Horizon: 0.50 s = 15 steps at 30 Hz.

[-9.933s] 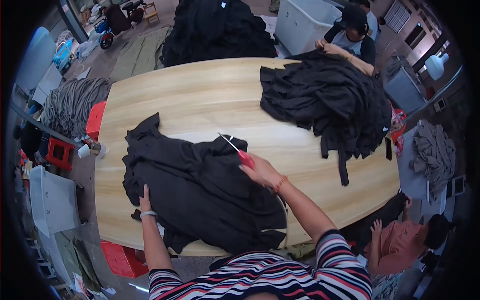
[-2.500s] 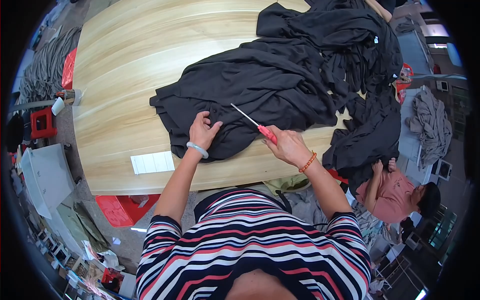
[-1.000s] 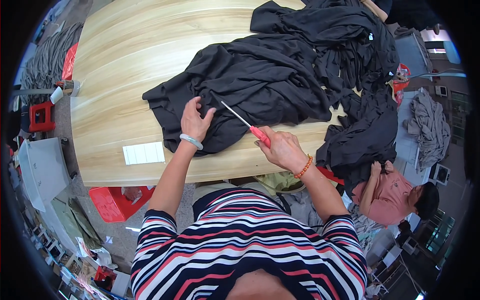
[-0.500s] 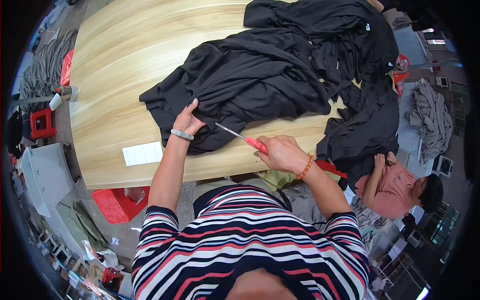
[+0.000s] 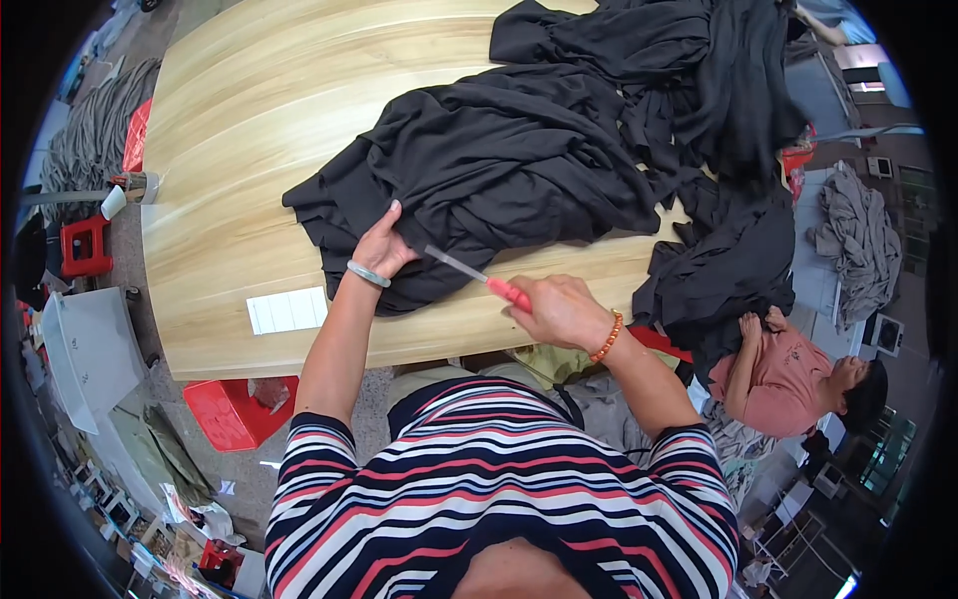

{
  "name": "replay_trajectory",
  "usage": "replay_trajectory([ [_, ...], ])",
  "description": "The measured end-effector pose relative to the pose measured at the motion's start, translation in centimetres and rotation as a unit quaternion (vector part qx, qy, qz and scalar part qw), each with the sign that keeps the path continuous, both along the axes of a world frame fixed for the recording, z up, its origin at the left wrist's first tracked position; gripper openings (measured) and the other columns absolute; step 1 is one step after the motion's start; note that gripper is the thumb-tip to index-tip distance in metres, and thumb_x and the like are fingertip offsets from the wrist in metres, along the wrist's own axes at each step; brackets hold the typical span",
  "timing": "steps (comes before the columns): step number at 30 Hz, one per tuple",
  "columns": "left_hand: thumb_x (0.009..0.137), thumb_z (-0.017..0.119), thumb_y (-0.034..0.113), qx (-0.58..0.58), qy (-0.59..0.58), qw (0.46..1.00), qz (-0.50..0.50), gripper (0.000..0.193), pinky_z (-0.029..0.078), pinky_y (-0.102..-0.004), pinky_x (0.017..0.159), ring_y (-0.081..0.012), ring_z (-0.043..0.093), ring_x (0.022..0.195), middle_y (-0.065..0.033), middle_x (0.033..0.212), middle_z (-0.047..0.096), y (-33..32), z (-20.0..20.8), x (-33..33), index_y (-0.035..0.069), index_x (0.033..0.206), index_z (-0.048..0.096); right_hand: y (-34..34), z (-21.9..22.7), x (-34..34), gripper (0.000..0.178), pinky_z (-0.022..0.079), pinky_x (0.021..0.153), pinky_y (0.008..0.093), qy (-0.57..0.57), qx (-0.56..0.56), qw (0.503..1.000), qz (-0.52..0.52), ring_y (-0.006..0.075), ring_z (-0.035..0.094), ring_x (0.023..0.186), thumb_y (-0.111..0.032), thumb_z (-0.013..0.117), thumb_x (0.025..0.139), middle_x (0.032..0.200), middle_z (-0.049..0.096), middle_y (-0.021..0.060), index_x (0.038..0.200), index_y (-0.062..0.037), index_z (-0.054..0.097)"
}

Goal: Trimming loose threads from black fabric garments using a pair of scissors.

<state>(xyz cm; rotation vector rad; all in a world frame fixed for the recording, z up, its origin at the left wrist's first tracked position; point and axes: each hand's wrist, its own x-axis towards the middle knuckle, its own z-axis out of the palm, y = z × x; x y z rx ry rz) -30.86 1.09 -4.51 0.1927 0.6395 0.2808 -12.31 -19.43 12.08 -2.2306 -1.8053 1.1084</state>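
A large crumpled heap of black fabric [image 5: 509, 160] lies across the wooden table [image 5: 249, 120]. My left hand [image 5: 383, 245], with a pale bangle at the wrist, grips the near-left edge of this cloth, its thumb on top and its other fingers partly hidden. Closed around a red-handled tool with a slim metal blade [image 5: 461, 264] is my right hand [image 5: 567, 311], which wears an orange bead bracelet. The blade tip points left, close beside my left hand and at the cloth's edge. Whether the tool is a pair of scissors I cannot tell.
A white paper strip [image 5: 286, 310] lies left of my forearm. More black cloth [image 5: 718, 240] covers the table's right side, where a seated person in pink [image 5: 778, 374] handles it. Another person's arm [image 5: 820, 28] shows at top right. A red stool [image 5: 235, 411] stands below the table edge.
The black cloth at the far right has been lifted and shifted near the other person's arm. My hands and the tool have moved only slightly, with the tool's blade turned to show wider.
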Motion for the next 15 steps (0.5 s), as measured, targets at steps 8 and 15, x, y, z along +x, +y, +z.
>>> replay_trajectory([
  [8,0.098,0.054,0.026,-0.008,-0.001,1.000,-0.022,0.036,0.050,-0.0545,0.091,-0.0320,0.060,0.113,-0.0145,0.124,0.060,-0.3,-2.1,-0.6,0.003,0.126,0.051,0.8,0.1,0.2,0.028,0.051,0.072,0.0466,0.002,-0.021,1.000,0.017,0.0368,0.066,0.079,-0.031,0.060,0.087,0.078,0.067,0.0179,0.104,-0.0089,0.060],
  [15,0.098,0.052,0.021,0.246,0.149,0.958,0.002,0.031,0.050,-0.0416,0.094,-0.0249,0.062,0.107,-0.0119,0.119,0.062,1.9,6.6,1.1,-0.001,0.120,0.055,0.3,-0.8,0.9,0.029,0.050,0.072,0.0477,-0.004,0.003,0.999,-0.037,0.0376,0.066,0.077,-0.030,0.060,0.087,0.077,0.067,0.0183,0.108,-0.0098,0.058],
])
